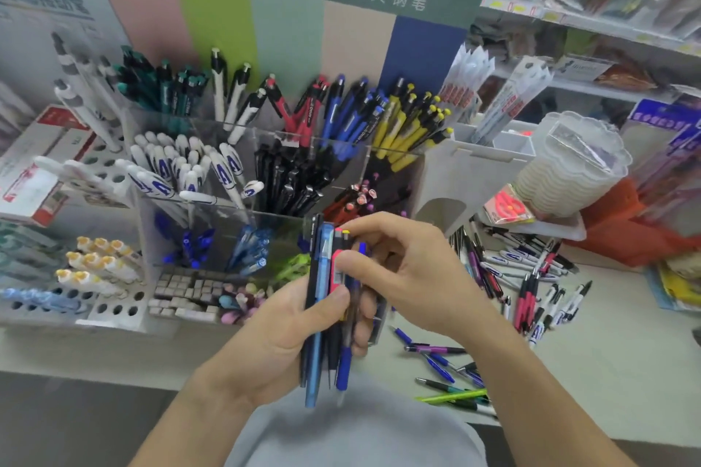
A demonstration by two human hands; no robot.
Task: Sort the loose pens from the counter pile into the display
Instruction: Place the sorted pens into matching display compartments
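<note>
Loose pens (531, 277) lie scattered toward the right edge of the counter (607, 353), while a mixed bundle of pens (328, 299) stands upright in front of the clear display (242, 178)
The left hand (280, 334) grips the bundle with fingers and thumb wrapped round it; the right hand (402, 262) pinches at the tops of the bundled pens, apparently picking one out. The display's compartments hold pens grouped by colour: white at its left, black in the middle, blue and yellow at the back right. The risk, as I judge it, is that drawing one pen loosens the left hand's hold, so others slide out onto the counter, or that a pen lands in the wrong colour compartment, since several dark barrels look alike
</note>
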